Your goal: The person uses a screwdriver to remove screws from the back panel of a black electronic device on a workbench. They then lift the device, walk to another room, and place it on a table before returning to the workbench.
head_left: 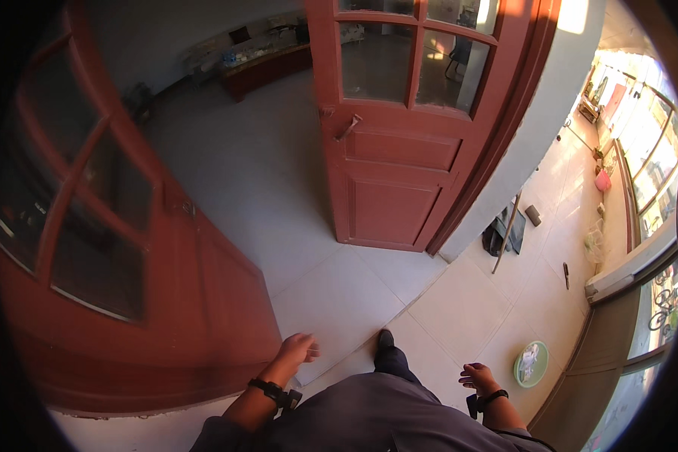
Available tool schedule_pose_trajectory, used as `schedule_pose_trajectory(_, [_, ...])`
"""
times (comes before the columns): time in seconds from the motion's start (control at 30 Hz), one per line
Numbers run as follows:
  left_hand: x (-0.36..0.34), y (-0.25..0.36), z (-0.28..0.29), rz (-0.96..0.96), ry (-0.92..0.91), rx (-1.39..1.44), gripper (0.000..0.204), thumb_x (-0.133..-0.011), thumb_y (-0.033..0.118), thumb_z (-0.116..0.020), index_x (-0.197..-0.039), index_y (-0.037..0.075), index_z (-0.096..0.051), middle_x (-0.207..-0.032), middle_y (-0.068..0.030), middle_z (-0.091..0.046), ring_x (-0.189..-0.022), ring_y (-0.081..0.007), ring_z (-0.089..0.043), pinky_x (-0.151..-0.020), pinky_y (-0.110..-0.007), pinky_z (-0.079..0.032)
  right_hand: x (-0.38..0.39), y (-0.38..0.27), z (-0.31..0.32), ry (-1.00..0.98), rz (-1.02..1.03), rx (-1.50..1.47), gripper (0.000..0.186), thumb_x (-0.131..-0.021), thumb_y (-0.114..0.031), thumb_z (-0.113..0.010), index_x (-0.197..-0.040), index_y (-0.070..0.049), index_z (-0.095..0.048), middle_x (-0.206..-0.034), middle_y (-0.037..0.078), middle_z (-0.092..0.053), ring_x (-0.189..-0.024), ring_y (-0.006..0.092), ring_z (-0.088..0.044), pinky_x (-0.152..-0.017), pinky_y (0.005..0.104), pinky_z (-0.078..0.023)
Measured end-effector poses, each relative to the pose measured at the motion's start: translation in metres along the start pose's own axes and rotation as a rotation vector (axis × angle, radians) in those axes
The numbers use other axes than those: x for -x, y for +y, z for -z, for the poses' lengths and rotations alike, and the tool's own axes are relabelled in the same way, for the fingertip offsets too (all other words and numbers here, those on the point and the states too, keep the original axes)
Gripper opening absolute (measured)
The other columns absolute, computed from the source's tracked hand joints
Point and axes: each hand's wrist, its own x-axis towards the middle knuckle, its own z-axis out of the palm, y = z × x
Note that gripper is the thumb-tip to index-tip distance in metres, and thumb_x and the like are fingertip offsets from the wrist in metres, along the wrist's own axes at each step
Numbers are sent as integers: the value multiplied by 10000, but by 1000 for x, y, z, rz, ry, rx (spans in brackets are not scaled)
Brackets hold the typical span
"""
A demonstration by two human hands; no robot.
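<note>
Red door just left of the left hand, standing open, near edge close to the fingers. Fingers loosely bent there, nothing visible between them; too blurred to tell whether touching the door edge or merely in front. Held low and forward of the body, perhaps for balance in mid-step. At the right hand, fingers half curled and empty, out to the side, likely relaxed as a counterweight. Just right of those fingers, down on the tiled floor, a green basin with pale stuff inside, probably put there to stay clear of the doorway. Ahead of and between both sets of fingers, a dark shoe. Farther ahead of the left fingers, a second red door with a metal handle, apparently set back to leave a walking gap. Well beyond the right fingers, a stick across a dark cloth, near the wall base, perhaps laid aside to spare the passage.
</note>
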Motion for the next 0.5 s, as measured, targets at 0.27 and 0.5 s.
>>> schedule_pose_trajectory(0.27, [-60,99,37,1,250,245,293,-1031,296,-568,-1106,14,-599,-1021,-123,-711,-858,-229,-719,-718,-345,-566,-166,-274,-69,-138,136,271,374,-972,-294,-674,-1224,-19,-634,-1016,131,-734,-775,233,-731,-619,337,-575])
schedule_pose_trajectory(0.5, [-97,171,84,13,441,405,273,-1031,265,-546,-1106,5,-586,-1005,-147,-703,-862,-270,-709,-718,-379,-552,-229,-495,-324,-559,679,783,427,-958,-384,-676,-1119,10,-705,-1022,182,-754,-789,230,-755,-764,379,-589])
